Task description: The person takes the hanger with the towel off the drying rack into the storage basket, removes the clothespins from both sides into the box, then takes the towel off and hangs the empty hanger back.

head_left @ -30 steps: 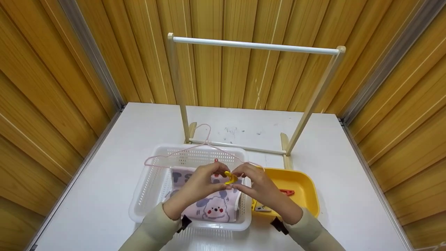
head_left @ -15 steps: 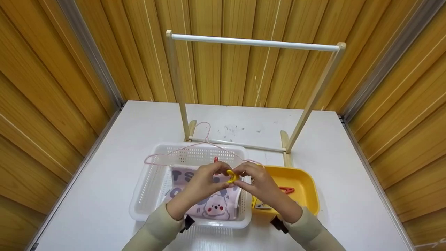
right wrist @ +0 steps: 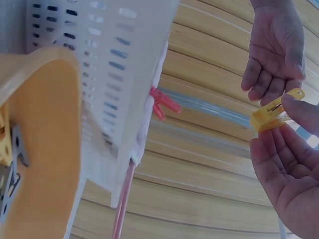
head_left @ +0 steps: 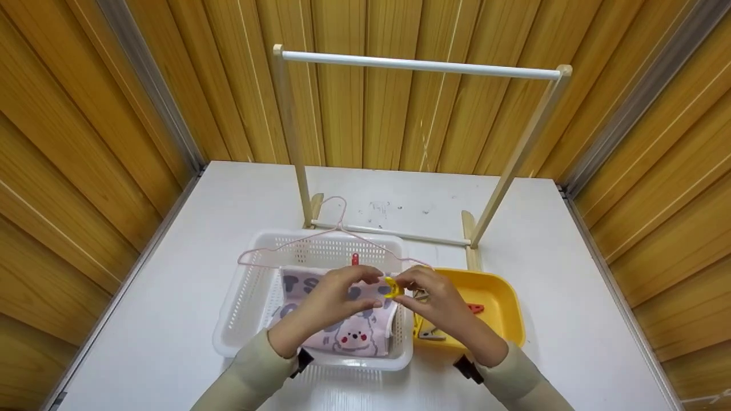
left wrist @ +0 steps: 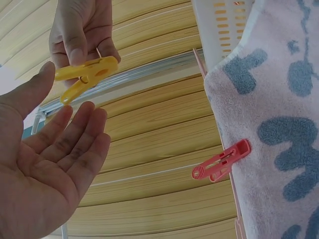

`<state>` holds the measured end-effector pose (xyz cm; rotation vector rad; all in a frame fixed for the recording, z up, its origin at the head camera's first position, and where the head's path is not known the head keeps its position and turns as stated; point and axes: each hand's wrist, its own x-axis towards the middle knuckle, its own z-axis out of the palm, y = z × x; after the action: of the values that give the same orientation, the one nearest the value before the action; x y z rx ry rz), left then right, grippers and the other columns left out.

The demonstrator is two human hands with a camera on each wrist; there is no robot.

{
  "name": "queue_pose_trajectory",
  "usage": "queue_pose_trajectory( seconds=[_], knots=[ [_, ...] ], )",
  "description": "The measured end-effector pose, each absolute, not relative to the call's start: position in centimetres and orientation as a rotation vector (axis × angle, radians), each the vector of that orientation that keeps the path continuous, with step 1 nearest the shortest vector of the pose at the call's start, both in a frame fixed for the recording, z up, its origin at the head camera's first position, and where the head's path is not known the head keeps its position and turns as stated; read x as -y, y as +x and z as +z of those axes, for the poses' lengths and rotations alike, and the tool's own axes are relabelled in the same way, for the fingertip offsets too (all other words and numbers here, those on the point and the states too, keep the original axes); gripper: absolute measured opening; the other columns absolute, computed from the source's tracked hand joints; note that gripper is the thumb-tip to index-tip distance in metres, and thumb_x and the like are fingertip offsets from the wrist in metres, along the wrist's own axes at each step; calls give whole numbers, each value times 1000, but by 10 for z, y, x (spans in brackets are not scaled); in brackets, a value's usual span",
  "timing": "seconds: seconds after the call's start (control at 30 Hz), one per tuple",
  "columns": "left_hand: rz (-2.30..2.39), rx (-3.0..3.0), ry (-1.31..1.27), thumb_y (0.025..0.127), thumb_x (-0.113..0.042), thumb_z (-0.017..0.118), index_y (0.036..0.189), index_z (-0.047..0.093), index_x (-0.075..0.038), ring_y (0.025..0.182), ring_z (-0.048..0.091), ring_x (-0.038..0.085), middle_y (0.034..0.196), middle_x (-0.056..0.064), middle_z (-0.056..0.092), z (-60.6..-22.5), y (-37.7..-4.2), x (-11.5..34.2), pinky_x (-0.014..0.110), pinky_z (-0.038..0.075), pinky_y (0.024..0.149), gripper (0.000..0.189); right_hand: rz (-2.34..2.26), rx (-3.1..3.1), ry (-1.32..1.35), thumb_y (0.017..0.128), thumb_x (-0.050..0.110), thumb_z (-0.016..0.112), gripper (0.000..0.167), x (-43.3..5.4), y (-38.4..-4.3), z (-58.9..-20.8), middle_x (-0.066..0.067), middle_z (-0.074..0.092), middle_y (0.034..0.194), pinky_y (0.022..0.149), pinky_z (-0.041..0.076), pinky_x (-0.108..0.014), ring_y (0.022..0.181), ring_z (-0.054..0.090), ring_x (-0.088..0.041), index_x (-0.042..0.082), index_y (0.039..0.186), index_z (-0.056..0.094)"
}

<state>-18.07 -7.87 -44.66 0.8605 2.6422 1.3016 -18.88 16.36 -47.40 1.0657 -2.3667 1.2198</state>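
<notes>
My right hand (head_left: 437, 297) pinches a yellow clothespin (head_left: 392, 287) between thumb and fingers, above the towel. Facing it from the left, my left hand (head_left: 334, 294) has thumb and fingers spread apart with nothing between them. In the left wrist view, the clothespin (left wrist: 89, 74) lies just past the left fingertips. Below the hands, a pink towel (head_left: 354, 334) with grey letters and an animal face hangs folded on a pink wire hanger (head_left: 297, 244). A red clothespin (left wrist: 222, 160) is clipped to the towel's edge at the hanger, and shows in the right wrist view too.
Under the towel stands a white perforated basket (head_left: 231, 325). To its right, a yellow tray (head_left: 508, 308) holds several clothespins, among them a red clothespin (head_left: 475, 308). Behind is a wooden rack with a white top bar (head_left: 417, 64). Wood-panelled walls surround the white table (head_left: 171, 274).
The left fingers have come away from the yellow clothespin. My right hand has moved slightly right with it. More of the red clothespin on the towel shows now.
</notes>
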Motion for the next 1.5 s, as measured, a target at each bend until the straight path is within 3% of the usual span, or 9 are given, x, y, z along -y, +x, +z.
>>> queue_pose_trajectory(
  seconds=[0.2, 0.4, 0.63, 0.83, 1.2, 1.5],
  knots=[
    [1270, -2691, 897, 92, -14, 76, 127, 66, -5, 110, 71, 31, 118, 13, 74, -450, -183, 90, 48, 58, 97, 38, 1239, 2459, 930, 83, 3, 81, 27, -181, -187, -478, -8, 73, 102, 81, 62, -23, 86, 70, -18, 4, 109, 72],
    [1263, -2741, 932, 92, -10, 75, 124, 67, -3, 106, 70, 31, 112, 15, 74, -452, -187, 102, 47, 58, 95, 34, 1150, 2506, 813, 80, 2, 83, 28, -201, -187, -486, -7, 74, 100, 80, 63, -28, 86, 70, -20, 1, 106, 73],
    [1212, -2731, 865, 92, -11, 75, 122, 68, -5, 110, 69, 31, 114, 13, 74, -450, -194, 111, 52, 56, 99, 32, 1136, 2715, 741, 87, 8, 79, 26, -224, -188, -494, -10, 73, 101, 81, 62, -31, 88, 69, -25, -1, 110, 72],
    [1114, -2726, 859, 92, -6, 73, 125, 68, 0, 113, 69, 36, 122, 18, 73, -445, -209, 116, 53, 55, 101, 35, 938, 2942, 838, 89, 9, 78, 23, -246, -199, -494, -10, 72, 100, 80, 62, -38, 88, 67, -23, 1, 109, 71],
    [973, -2672, 796, 93, -12, 72, 130, 64, 7, 113, 68, 41, 127, 27, 69, -449, -254, 117, 52, 56, 100, 42, 399, 3193, 1166, 86, 7, 79, 19, -252, -230, -505, -9, 73, 99, 79, 58, -39, 85, 64, -20, 3, 104, 72],
    [885, -2587, 698, 94, -15, 72, 134, 62, 6, 120, 66, 40, 133, 26, 67, -455, -278, 100, 50, 53, 107, 46, 145, 3257, 1246, 89, 3, 75, 16, -243, -244, -525, -9, 74, 99, 81, 59, -40, 80, 62, -19, 5, 104, 74]
  ],
)
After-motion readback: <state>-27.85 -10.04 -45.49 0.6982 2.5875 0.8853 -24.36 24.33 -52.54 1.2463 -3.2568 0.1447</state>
